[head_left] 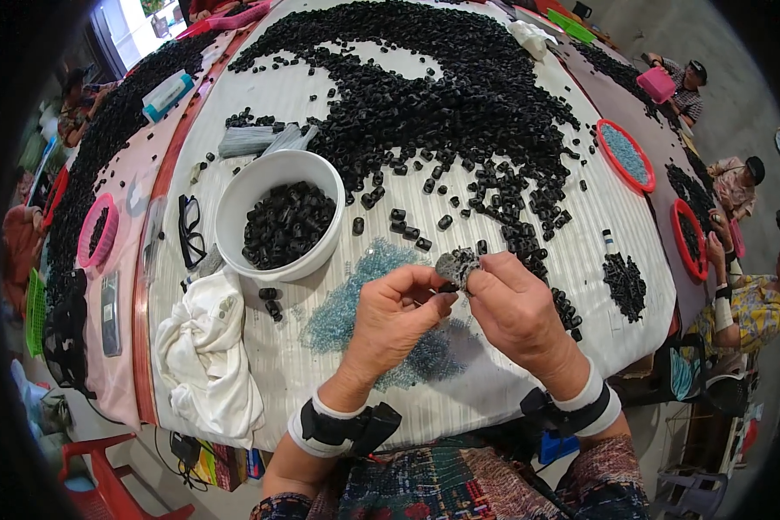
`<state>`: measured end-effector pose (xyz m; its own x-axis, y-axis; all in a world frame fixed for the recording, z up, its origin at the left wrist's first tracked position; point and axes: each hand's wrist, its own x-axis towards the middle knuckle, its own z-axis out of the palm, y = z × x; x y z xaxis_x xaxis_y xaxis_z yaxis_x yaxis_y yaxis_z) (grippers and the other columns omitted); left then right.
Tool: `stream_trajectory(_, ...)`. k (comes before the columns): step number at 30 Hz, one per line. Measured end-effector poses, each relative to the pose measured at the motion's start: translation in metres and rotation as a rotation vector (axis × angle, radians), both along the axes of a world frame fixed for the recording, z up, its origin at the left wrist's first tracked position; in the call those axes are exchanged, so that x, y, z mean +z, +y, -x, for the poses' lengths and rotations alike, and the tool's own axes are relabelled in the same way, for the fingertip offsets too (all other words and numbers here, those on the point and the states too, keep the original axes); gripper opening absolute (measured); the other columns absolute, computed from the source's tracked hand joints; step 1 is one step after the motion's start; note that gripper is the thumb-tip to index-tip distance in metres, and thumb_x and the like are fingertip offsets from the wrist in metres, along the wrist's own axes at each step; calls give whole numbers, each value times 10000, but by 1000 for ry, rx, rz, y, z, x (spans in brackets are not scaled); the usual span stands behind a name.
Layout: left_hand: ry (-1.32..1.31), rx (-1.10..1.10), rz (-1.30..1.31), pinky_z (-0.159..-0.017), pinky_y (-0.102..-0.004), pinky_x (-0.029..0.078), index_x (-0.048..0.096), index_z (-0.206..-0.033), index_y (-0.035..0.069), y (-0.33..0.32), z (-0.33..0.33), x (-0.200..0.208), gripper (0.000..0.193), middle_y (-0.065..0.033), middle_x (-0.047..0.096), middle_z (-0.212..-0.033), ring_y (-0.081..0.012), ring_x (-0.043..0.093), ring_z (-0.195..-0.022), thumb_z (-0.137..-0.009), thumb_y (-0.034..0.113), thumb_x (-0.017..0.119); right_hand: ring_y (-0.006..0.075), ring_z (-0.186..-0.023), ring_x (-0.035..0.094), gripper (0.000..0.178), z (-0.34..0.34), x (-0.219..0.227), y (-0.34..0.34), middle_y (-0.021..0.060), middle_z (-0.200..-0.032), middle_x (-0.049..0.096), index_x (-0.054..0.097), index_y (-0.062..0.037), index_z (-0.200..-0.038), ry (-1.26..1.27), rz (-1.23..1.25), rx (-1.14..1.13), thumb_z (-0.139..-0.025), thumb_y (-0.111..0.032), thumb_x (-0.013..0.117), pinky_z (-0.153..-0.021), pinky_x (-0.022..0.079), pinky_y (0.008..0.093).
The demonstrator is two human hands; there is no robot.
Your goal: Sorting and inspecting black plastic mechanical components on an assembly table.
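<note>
My two hands meet in front of me over the table. My left hand (pixel 390 321) is closed in a pinch, with a small black plastic piece (pixel 448 287) at its fingertips. Closed beside it, my right hand (pixel 522 305) grips a grey, speckled clump (pixel 457 265); its exact kind is too small to make out. Beneath the hands spreads a heap of tiny translucent bluish pieces (pixel 342 299). Several short black cylindrical parts (pixel 412 232) lie just beyond. To the left stands a white bucket (pixel 328 245) partly filled with black cylindrical parts (pixel 288 224).
A huge mound of black parts (pixel 459 104) covers the far table. Left are eyeglasses (pixel 191 232), a white cloth (pixel 204 355) and bundled clear strips (pixel 251 140). Thin black pieces (pixel 624 286) lie right. Red-rimmed trays (pixel 600 143) and people (pixel 758 316) are at the neighbouring tables.
</note>
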<state>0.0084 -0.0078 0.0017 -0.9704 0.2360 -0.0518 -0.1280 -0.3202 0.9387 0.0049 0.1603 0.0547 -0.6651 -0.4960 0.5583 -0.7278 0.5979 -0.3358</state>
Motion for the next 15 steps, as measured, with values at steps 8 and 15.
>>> stream_trajectory(8, 75, 46, 162, -577, -186, 464, 631, -912, -22, -1, 0, -2, 129, -25, 643, -737, -43, 572, -652, -808, 30, 687, 286, -783, 588, 263, 0, -2, -6, 148, -862, 565, 580, 25, -947, -11, -57, 20, -687, 61, 605, -648, 515, 343)
stream_trajectory(15, -67, -53, -114, -586, -231, 522, 624, -1004, -33, -3, 1, -1, 187, -74, 668, -855, -122, 646, -725, -841, 53, 659, 257, -657, 590, 233, -3, -5, -5, 143, -832, 579, 585, 33, -956, -167, 238, -64, -738, 110, 601, -550, 490, 324)
